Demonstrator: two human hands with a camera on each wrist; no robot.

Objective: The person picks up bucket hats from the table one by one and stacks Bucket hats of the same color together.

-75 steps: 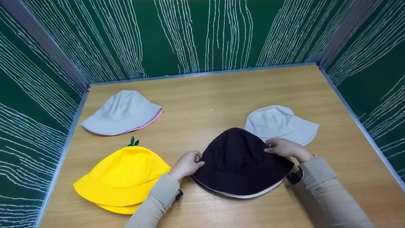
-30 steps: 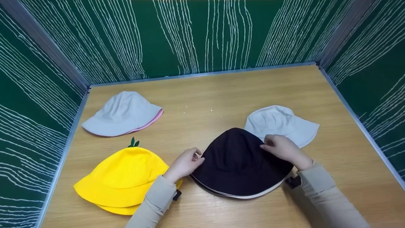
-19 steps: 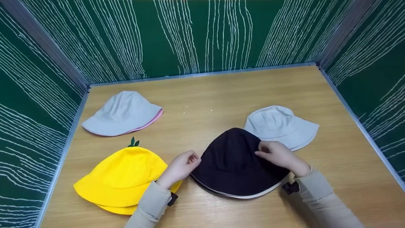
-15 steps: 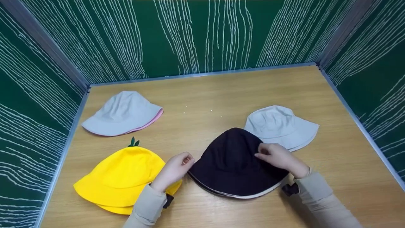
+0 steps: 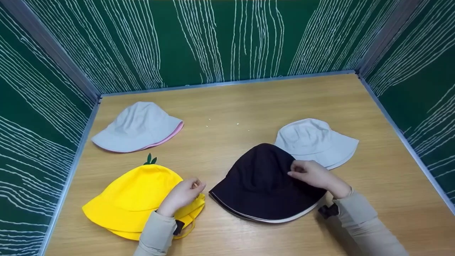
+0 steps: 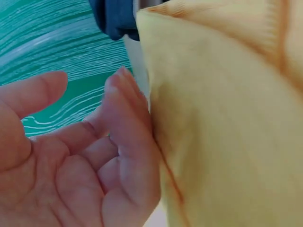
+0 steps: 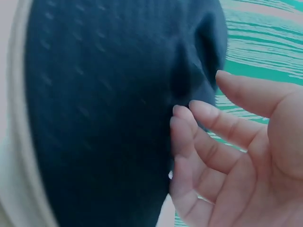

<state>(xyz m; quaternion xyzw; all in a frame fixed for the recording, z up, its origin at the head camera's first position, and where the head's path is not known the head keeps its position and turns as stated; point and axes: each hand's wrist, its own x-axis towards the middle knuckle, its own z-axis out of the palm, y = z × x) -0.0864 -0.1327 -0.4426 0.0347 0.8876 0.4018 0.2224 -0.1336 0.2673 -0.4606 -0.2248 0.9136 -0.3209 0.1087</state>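
Observation:
A black bucket hat with a pale underside lies on the table, its crown pointing away. My right hand is at its right side; in the right wrist view the fingertips meet the dark cloth, with the thumb held apart. Over the right part of a yellow bucket hat with a green leaf tip is my left hand, fingers loosely bent and holding nothing. The left wrist view has the yellow brim close beside those fingers. A yellow cord shows below the left wrist.
At the back left lies a pale hat with a pink underside. Another pale hat lies behind the black one, which overlaps its lower left. Green panels with white lines enclose the wooden table on three sides.
My left hand has left the black hat's left edge and moved left and down, over the yellow hat. My right hand has shifted slightly left along the black hat. The hats lie where they were.

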